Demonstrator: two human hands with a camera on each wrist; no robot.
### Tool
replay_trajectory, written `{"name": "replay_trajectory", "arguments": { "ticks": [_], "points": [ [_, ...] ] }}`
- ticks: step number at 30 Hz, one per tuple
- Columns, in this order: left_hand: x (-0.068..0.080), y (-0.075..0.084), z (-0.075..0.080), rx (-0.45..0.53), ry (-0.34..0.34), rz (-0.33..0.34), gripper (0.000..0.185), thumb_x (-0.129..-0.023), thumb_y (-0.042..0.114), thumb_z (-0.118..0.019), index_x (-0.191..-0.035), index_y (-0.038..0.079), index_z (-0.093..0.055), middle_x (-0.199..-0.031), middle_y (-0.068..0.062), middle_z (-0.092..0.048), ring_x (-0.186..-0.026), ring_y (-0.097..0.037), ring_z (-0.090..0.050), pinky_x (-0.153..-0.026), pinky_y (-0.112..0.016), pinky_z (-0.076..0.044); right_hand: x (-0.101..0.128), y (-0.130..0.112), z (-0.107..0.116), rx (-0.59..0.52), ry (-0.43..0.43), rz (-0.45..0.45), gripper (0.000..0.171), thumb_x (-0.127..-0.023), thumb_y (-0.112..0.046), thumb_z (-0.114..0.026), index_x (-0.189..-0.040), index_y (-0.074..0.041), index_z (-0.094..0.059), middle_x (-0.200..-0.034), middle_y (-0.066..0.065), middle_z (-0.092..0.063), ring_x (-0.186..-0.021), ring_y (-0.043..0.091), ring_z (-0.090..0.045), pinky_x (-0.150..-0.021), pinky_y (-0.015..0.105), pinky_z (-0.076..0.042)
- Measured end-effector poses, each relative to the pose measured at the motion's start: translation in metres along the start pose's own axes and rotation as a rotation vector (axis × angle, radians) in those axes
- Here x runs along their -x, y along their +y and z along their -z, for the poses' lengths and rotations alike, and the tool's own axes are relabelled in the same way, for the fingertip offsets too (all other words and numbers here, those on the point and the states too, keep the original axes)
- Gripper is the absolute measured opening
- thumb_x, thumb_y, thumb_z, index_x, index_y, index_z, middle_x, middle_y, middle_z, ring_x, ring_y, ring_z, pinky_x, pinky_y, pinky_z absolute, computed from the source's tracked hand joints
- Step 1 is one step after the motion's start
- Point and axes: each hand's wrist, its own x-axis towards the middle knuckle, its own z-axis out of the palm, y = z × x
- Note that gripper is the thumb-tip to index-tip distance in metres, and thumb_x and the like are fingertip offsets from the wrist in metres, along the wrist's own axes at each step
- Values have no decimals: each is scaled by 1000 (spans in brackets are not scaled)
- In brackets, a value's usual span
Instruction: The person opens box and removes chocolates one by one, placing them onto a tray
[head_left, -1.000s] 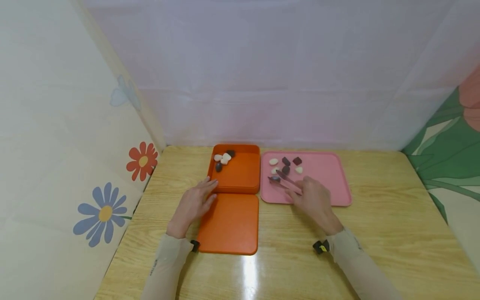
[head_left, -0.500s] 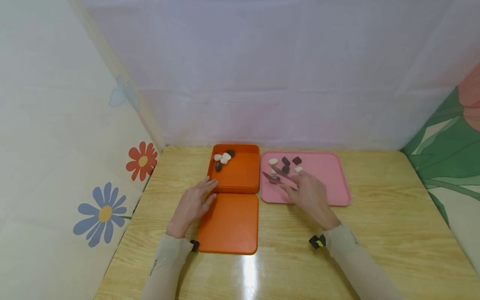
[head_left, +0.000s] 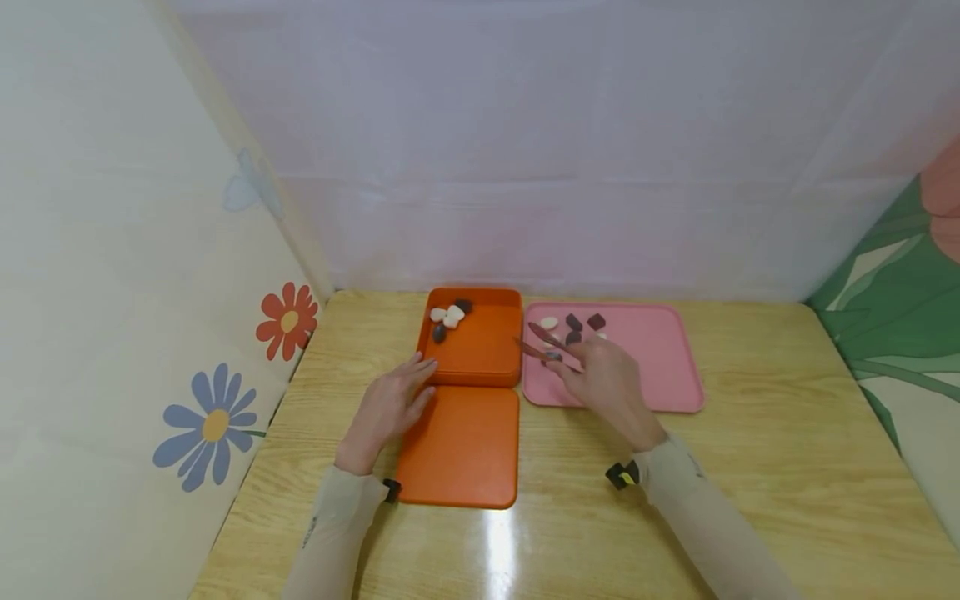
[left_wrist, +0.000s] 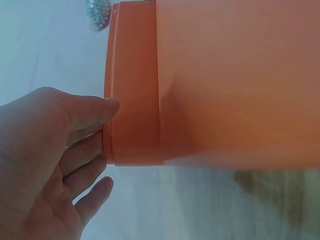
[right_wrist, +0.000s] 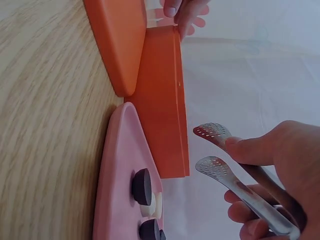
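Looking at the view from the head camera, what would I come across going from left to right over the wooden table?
Left hand resting against the orange box → orange box with a few pebbles → tongs → right hand holding them → pink tray

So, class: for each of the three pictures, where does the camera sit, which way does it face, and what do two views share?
Head: worn high, facing forward and down at the table; both hands and sleeves show.
Left wrist: beside the left hand, facing the orange box its fingertips touch.
Right wrist: behind the right hand gripping metal tongs, facing the pink tray.
Shared: both wrist views show the orange box.
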Motion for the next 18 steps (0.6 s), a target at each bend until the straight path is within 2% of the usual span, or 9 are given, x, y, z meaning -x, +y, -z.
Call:
{"name": "replay_trajectory", "arguments": {
  "ticks": [6, 12, 18],
  "points": [
    [-1, 0, 0, -2, -2, 3, 50, -102, 16, -74, -148, 2, -63, -151, -16, -63, -145, -37, -56, -108, -58, -54, -5, -7, -1, 3, 9, 6, 40, -91, -48, -83, -102, -9, -85, -68, 0, -49, -55, 15, -41, -43, 28, -32],
    [-1, 0, 0, -10, 6, -8, 50, -101, 15, -75, -148, 2, -63, -150, -15, -64, -146, -36, -55, -109, -57, -53, -12, -14, -2, -18, 7, 10, 35, -91, -45, -85, -93, -10, -83, -71, 1, -52, -56, 15, -44, -42, 28, -35],
    [0, 0, -1, -16, 17, -13, 49, -101, 14, -75, -147, 2, -64, -149, -15, -65, -145, -36, -56, -108, -57, -54, -24, -21, -4, -3, -4, 14, 35, -94, -47, -81, -104, -13, -84, -73, 2, -54, -54, 15, -46, -40, 28, -39]
  ]
}}
